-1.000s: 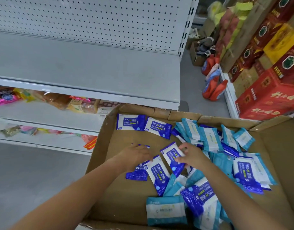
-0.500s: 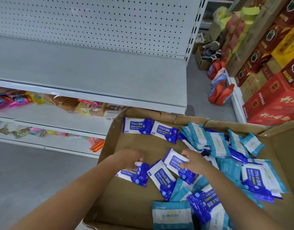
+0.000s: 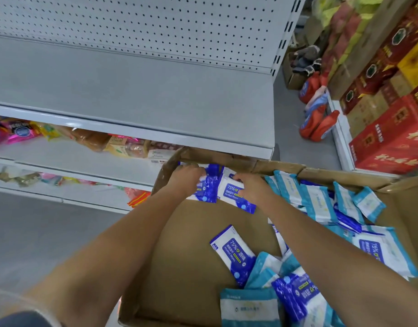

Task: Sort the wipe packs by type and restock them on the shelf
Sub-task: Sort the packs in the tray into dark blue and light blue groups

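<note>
In the cardboard box (image 3: 198, 244), one loose blue pack (image 3: 234, 252), white-topped and marked 75%, lies beside heaped teal packs (image 3: 318, 204). At the far-left corner, the left hand (image 3: 188, 178) grips a second blue pack (image 3: 206, 187) and the right hand (image 3: 252, 188) a third blue pack (image 3: 235, 197), edges touching, below the grey shelf (image 3: 132, 102).

Grey floor (image 3: 38, 232), white pegboard panel (image 3: 156, 24), red cartons (image 3: 392, 142) at right

Bare left hand (image 3: 188, 179), bare right hand (image 3: 251, 188), bare forearms (image 3: 123, 244), pale grey sleeve edge (image 3: 16, 302) at left upper arm, dark fabric (image 3: 15, 320) below
</note>
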A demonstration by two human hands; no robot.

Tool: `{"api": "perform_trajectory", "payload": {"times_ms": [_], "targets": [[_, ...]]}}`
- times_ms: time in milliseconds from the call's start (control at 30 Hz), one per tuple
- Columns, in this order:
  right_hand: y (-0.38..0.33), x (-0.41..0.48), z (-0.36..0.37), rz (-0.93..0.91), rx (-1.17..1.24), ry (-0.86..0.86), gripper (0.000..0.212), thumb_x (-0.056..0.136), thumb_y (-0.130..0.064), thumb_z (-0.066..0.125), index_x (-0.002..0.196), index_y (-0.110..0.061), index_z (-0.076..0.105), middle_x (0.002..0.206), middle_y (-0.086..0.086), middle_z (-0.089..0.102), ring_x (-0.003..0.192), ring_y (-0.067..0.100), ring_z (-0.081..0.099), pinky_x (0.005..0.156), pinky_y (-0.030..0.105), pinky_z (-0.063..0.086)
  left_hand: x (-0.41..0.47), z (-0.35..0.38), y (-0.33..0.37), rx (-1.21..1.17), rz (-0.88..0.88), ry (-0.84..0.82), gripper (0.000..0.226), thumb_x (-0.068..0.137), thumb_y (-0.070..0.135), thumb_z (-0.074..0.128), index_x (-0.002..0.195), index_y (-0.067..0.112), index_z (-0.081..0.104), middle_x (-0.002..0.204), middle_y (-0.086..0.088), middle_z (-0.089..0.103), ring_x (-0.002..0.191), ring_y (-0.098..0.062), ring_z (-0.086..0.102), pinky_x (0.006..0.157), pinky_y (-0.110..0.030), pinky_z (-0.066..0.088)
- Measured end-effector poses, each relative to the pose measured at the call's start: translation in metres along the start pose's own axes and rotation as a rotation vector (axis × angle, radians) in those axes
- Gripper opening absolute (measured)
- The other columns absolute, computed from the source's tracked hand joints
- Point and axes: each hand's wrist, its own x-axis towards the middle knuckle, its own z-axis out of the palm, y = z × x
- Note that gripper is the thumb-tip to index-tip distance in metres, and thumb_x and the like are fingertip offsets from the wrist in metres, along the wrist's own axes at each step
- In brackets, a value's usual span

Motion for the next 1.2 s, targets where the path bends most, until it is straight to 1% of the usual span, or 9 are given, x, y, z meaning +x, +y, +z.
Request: {"api": "perform_trajectory", "payload": {"times_ms": [167,333,467,567,767,833,933,1067,1200], "targets": [[0.006,-0.01,0.013,-0.02,-0.111,0.181,0.051,0.083,-0.02,0.076,0.131,-0.021,0.057,0.129,0.008,0.061,0.112,0.026,0.06,0.093,0.04,0.053,-0.016,0.011,0.006,-0.005,0.119,0.177,0.052,0.087,0.006,0.067,0.135,0.02,0.058,0.134,-0.007,0.059,0.126,-0.03,0.052,0.108,-0.043,0.038],[0.033,-0.051,0.007,-0.032,0.026,0.169,0.039,0.086,-0.015,0.071,0.123,-0.021,0.061,0.126,0.006,0.057,0.116,0.023,0.054,0.095,0.038,0.048,-0.055,0.027,0.055,-0.153,0.629,0.118,0.047,0.074,-0.007,0.075,0.116,0.014,0.071,0.119,-0.009,0.069,0.109,-0.03,0.066,0.09,-0.043,0.055],[0.061,-0.085,-0.001,0.01,0.096,0.051,0.024,0.086,-0.012,0.068,0.11,-0.019,0.067,0.106,0.006,0.068,0.1,0.025,0.064,0.086,0.041,0.053,-0.074,0.041,0.095,-0.085,0.72,-0.269,0.054,0.088,0.007,0.065,0.14,0.023,0.056,0.149,0.004,0.051,0.141,-0.016,0.039,0.116,-0.029,0.025],[0.084,-0.109,-0.004,0.043,0.074,-0.004,0.026,0.085,-0.009,0.069,0.111,-0.015,0.068,0.098,0.006,0.071,0.091,0.017,0.063,0.087,0.036,0.051,-0.076,0.052,0.111,0.009,0.771,-0.397,0.059,0.09,0.014,0.065,0.144,0.029,0.049,0.147,0.004,0.051,0.14,-0.018,0.038,0.116,-0.034,0.025],[0.115,-0.148,-0.013,-0.003,0.11,-0.145,0.017,0.09,-0.007,0.067,0.101,-0.019,0.071,0.106,-0.003,0.071,0.095,0.007,0.062,0.087,0.022,0.047,-0.066,0.045,0.117,0.011,0.656,-0.549,0.065,0.082,0.026,0.079,0.141,0.019,0.052,0.14,-0.004,0.053,0.129,-0.024,0.047,0.102,-0.032,0.037],[0.116,-0.157,-0.018,-0.051,0.075,-0.201,0.023,0.09,-0.007,0.064,0.101,-0.025,0.072,0.106,-0.015,0.065,0.093,0.0,0.057,0.083,0.014,0.041,-0.063,0.043,0.112,-0.065,0.547,-0.613,0.044,0.085,0.025,0.077,0.122,0.012,0.058,0.118,-0.005,0.059,0.107,-0.024,0.055,0.082,-0.03,0.041],[0.11,-0.169,-0.026,-0.106,0.078,-0.243,0.026,0.085,-0.009,0.069,0.102,-0.029,0.071,0.105,-0.018,0.062,0.097,-0.001,0.055,0.086,0.015,0.041,-0.061,0.037,0.102,-0.176,0.421,-0.644,0.014,0.091,0.022,0.07,0.093,0.02,0.057,0.085,0.007,0.058,0.084,-0.017,0.054,0.063,-0.026,0.039],[0.107,-0.184,-0.013,-0.088,0.002,-0.482,0.038,0.074,-0.016,0.084,0.107,-0.025,0.069,0.101,-0.015,0.062,0.095,0.004,0.057,0.074,0.013,0.042,-0.062,0.027,0.092,-0.181,0.335,-0.681,0.028,0.09,0.022,0.072,0.113,0.01,0.061,0.098,-0.003,0.066,0.085,-0.016,0.055,0.066,-0.025,0.041],[0.109,-0.188,0.004,-0.134,-0.281,-0.41,0.054,0.07,-0.025,0.086,0.117,-0.031,0.062,0.103,-0.017,0.052,0.097,0.004,0.046,0.082,0.027,0.031,-0.065,0.024,0.087,-0.253,0.262,-0.72,0.054,0.087,0.021,0.074,0.134,0.024,0.049,0.108,0.007,0.066,0.094,-0.013,0.06,0.08,-0.028,0.046]]}}
